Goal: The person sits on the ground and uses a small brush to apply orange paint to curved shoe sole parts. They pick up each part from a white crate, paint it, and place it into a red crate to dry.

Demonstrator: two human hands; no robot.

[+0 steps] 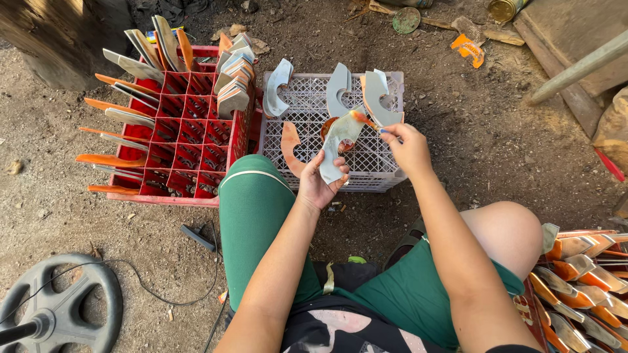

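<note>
Dirt ground (458, 124) everywhere, dusty and littered. Red divided crate (176, 131) at upper left, flat metal blades standing in its cells and fanning over the rim, orange-smeared ends outward, likely kept apart that way. White lattice crate (366, 163) turned bottom-up in the middle, serving as a low worktop just ahead of the knees; several curved metal pieces (337, 88) leaning or lying on it, one orange-stained (289, 147). More blades (582, 281) stacked at lower right, within reach of the right arm. Grey wheel-like disc (59, 310) at lower left (a cable trailing beside it). Above the white crate, a curved metal blade (337, 144), grey with an orange smear near its top, held upright. Left hand (322, 180) wrapped around its lower end, fingers curled shut, steadying it. Right hand (405, 147) pinching the upper tip between thumb and fingertips, other fingers loosely folded.
</note>
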